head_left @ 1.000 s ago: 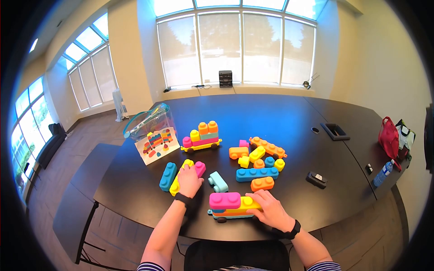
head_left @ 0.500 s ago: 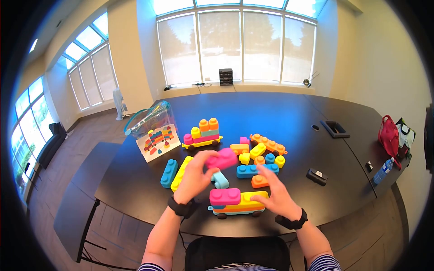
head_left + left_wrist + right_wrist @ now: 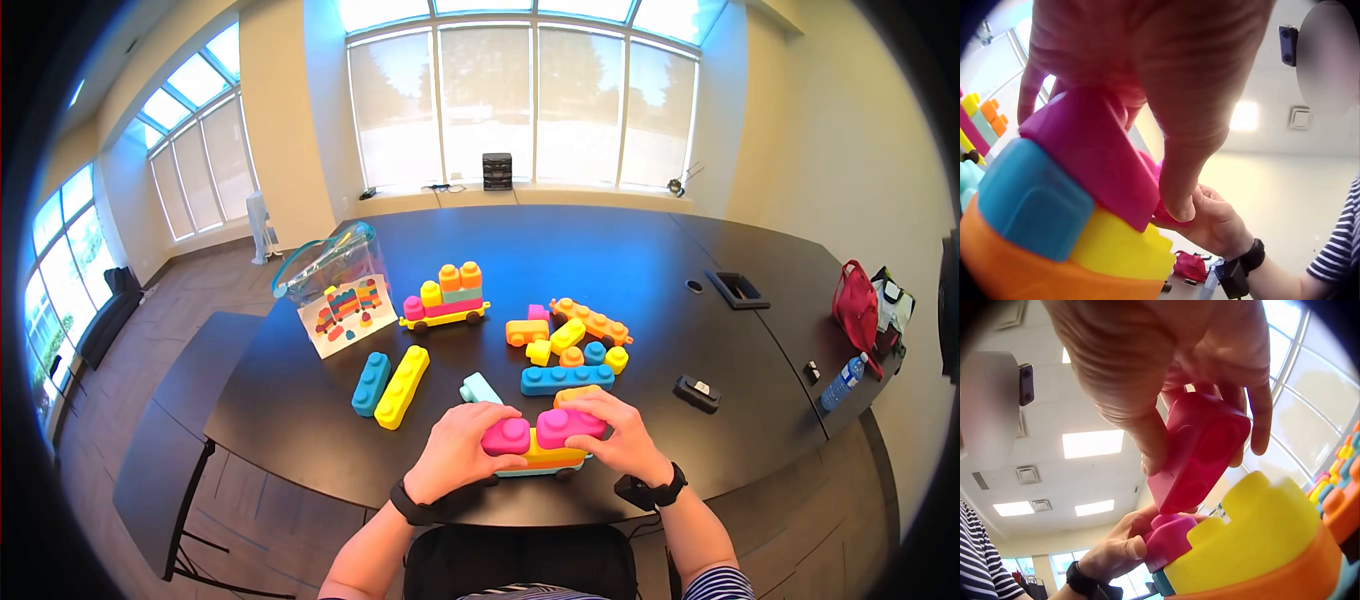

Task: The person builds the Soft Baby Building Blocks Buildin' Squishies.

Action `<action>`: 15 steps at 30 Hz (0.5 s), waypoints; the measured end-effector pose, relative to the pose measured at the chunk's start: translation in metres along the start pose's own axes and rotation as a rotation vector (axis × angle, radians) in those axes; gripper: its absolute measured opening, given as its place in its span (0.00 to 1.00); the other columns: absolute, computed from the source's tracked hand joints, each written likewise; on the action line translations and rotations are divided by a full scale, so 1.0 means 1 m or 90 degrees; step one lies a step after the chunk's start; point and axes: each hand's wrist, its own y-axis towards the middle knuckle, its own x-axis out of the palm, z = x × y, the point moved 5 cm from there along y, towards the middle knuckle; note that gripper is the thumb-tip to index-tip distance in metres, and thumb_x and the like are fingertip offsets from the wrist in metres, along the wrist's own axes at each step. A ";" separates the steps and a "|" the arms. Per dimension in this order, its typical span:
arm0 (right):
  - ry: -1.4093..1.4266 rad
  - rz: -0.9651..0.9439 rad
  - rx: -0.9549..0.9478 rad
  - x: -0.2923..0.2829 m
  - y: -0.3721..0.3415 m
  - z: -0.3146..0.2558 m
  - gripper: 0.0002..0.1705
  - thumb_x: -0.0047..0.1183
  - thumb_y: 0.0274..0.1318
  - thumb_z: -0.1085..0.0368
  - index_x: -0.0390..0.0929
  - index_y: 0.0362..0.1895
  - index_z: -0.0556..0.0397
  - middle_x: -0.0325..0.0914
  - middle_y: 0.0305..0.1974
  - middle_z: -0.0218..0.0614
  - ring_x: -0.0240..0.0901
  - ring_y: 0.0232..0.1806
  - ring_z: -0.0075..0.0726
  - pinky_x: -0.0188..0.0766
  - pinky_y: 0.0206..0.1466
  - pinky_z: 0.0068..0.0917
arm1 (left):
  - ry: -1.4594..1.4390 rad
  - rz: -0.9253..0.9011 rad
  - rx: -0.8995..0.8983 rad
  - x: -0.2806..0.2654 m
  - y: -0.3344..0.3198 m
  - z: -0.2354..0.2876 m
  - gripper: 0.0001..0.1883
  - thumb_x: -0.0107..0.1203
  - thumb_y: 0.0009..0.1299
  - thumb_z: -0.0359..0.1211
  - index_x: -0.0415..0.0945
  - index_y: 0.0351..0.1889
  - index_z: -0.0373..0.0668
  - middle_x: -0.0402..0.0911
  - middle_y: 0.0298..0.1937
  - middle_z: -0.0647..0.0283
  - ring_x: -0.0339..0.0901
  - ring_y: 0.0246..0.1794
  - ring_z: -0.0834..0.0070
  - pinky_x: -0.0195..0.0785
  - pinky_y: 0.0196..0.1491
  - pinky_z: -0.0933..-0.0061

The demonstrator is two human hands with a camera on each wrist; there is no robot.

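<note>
A block wagon in front of me carries an orange layer [image 3: 555,461], with a blue brick [image 3: 1029,194] and a yellow brick [image 3: 1254,534] above it. My left hand [image 3: 458,452] grips a pink brick [image 3: 506,436] on the wagon's left end, thumb on the near side. Between thumb and fingers, my right hand [image 3: 628,442] holds a second pink brick [image 3: 1200,440]. That one is tilted just over the yellow brick's studs, its hollow underside showing in the right wrist view.
Beyond the hands lie a light blue piece [image 3: 481,388] and a long blue brick [image 3: 567,379]. Blue [image 3: 370,384] and yellow [image 3: 403,387] bricks lie left. Another block wagon [image 3: 445,300] stands farther back beside a clear bag [image 3: 345,262] with a picture card [image 3: 345,315]. A black device [image 3: 697,393] lies right.
My left hand picked up the pink brick from the table at the left and brought it right. That brick is now in my right hand, and my left grips the wagon's pink brick.
</note>
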 end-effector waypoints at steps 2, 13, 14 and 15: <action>-0.007 0.000 0.003 0.003 -0.003 0.001 0.29 0.76 0.54 0.64 0.85 0.61 0.51 0.83 0.54 0.43 0.82 0.54 0.48 0.79 0.60 0.38 | -0.012 0.016 -0.012 0.003 -0.002 -0.005 0.30 0.80 0.56 0.42 0.83 0.57 0.51 0.86 0.50 0.62 0.84 0.53 0.57 0.78 0.54 0.58; -0.016 -0.019 0.012 0.021 -0.010 0.004 0.27 0.75 0.54 0.68 0.83 0.59 0.56 0.83 0.55 0.46 0.82 0.57 0.50 0.78 0.61 0.39 | -0.027 0.019 -0.008 0.006 0.001 -0.008 0.31 0.82 0.52 0.40 0.85 0.55 0.50 0.84 0.43 0.61 0.85 0.44 0.59 0.80 0.48 0.62; -0.012 -0.017 0.004 0.021 -0.010 0.004 0.27 0.75 0.55 0.68 0.83 0.59 0.56 0.83 0.54 0.46 0.81 0.56 0.51 0.78 0.61 0.39 | -0.027 0.017 -0.012 0.006 0.001 -0.008 0.31 0.82 0.52 0.40 0.85 0.55 0.50 0.84 0.43 0.61 0.85 0.44 0.59 0.80 0.48 0.62; -0.009 -0.015 -0.005 0.021 -0.010 0.004 0.27 0.74 0.55 0.68 0.83 0.59 0.56 0.83 0.53 0.46 0.81 0.55 0.52 0.78 0.60 0.39 | -0.026 0.017 -0.011 0.007 0.000 -0.008 0.32 0.83 0.51 0.40 0.85 0.55 0.50 0.84 0.43 0.61 0.85 0.44 0.59 0.80 0.48 0.62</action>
